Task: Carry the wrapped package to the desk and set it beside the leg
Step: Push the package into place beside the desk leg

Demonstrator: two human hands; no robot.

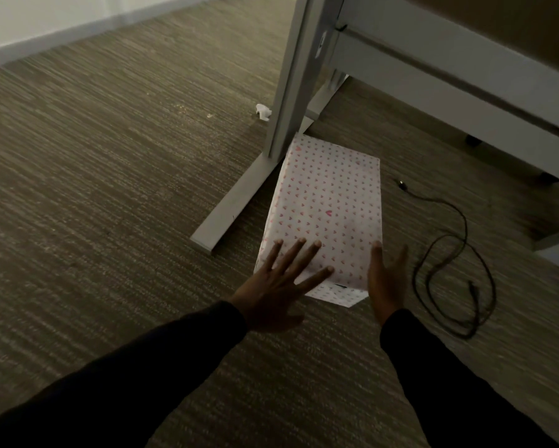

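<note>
- The heart-print wrapped package [326, 208] rests on the carpet [110, 189], just beside the desk leg [296, 82].
- Left hand [278, 286] lies flat with fingers spread on the package's near end.
- Right hand [385, 279] is unclenched against its near right corner.

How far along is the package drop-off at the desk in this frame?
Done: the white heart-patterned wrapped package has reached the grey metal desk leg, right beside its floor foot. In hand: the left hand lies spread on its near end, the right hand open at its side. Left: letting go; whether it rests fully on the carpet is unclear.
</note>
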